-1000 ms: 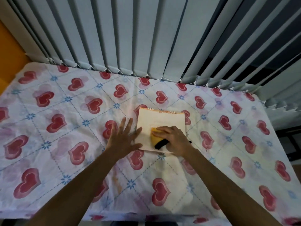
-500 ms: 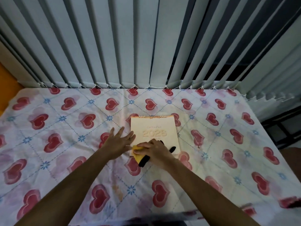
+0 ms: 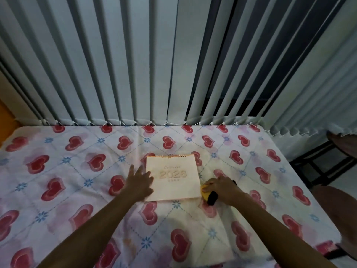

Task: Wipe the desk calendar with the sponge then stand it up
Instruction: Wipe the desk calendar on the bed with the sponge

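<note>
A pale spiral-bound desk calendar [image 3: 172,177], printed "2026", lies flat on the table with its wire binding at the far edge. My left hand [image 3: 139,182] rests flat on the cloth, fingers spread, touching the calendar's left edge. My right hand [image 3: 222,188] grips a yellow sponge with a black side [image 3: 208,194], which sits on the cloth just off the calendar's lower right corner.
The table wears a white cloth with red hearts [image 3: 77,171]. Grey vertical blinds [image 3: 135,64] hang along the far edge. A dark chair frame [image 3: 324,167] stands off the right side, and a brown rounded seat [image 3: 340,213] is at the near right.
My right hand has slid the sponge from the calendar's lower left across to just past its right edge. The left hand stays at the left edge. The camera has tilted up.
</note>
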A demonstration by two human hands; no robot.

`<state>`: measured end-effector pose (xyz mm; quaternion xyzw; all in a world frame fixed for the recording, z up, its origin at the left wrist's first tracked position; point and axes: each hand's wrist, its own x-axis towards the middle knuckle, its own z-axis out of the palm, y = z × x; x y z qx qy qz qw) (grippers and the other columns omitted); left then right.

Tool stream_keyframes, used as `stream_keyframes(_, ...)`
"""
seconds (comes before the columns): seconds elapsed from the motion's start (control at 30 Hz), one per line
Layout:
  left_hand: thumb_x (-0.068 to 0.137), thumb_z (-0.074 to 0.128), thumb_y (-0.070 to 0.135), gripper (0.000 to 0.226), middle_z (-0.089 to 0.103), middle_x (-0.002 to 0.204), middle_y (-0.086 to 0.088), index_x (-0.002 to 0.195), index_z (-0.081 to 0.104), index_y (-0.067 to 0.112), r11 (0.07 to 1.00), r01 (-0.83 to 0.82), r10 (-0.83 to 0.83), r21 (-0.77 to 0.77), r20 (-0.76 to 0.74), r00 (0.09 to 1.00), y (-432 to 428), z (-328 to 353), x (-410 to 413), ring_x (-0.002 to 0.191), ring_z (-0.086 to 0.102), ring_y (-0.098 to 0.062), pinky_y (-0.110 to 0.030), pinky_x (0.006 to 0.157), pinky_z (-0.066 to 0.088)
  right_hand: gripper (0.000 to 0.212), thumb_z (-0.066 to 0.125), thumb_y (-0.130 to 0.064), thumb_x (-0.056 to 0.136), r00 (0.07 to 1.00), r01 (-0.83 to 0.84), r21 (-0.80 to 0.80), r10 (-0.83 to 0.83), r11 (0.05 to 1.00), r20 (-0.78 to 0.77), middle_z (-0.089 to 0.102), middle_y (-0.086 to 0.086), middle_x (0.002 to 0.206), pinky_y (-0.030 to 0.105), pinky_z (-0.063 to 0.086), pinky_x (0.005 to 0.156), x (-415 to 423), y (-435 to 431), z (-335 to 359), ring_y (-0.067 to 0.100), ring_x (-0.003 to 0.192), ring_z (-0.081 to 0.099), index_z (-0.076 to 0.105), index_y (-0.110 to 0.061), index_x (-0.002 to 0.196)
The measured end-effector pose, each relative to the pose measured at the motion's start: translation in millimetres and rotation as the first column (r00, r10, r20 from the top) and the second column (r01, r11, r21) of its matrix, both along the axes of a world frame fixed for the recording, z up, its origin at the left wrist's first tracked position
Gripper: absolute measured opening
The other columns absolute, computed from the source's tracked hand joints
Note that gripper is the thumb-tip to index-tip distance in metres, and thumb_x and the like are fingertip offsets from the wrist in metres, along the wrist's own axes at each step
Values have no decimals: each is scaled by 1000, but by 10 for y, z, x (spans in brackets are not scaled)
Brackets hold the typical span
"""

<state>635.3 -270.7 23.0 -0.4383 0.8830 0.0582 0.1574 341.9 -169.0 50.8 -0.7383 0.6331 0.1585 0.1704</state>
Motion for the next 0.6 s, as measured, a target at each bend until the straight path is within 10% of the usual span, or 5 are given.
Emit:
stream_keyframes(0.1,96,45,36,40,60,132,-9,125,56,13,886,-293,450,361,-511,732,177,195,-291,118,55,-26,-37,101,42,42,48,-15,96,987,97,-170,-73,981,141,49,2,143,36,39,104,158,-103,226,28,121,47,48,-29,135)
stream_keyframes(0.17,94,47,42,43,68,115,-15,112,61,6,593,-234,779,771,-474,411,274,353,-483,97,64,-27,-36,87,49,45,57,-13,91,918,246,-217,-155,945,365,54,3,134,32,45,95,325,-142,321,22,114,53,45,-25,134)
stream_keyframes(0.27,90,48,53,57,70,107,-17,111,62,1,275,-18,915,961,-256,313,334,490,-641,92,68,-29,-33,80,54,51,66,-11,83,855,311,-215,-174,926,489,54,4,119,25,47,77,571,-192,347,17,94,54,40,-25,123)
stream_keyframes(0.43,94,51,36,45,63,112,-26,122,54,1,286,89,940,954,-298,168,299,571,-662,88,63,-30,-29,61,52,44,67,-21,79,658,459,-122,-245,880,712,55,5,122,17,47,80,751,-200,327,9,97,56,47,-28,117)
stream_keyframes(0.6,91,53,41,49,62,123,-18,128,51,9,429,88,880,899,-438,186,220,632,-570,111,61,-33,-48,97,51,90,82,-38,68,711,253,-42,-157,966,685,39,-19,130,18,41,96,521,-107,337,5,118,42,28,-36,140)
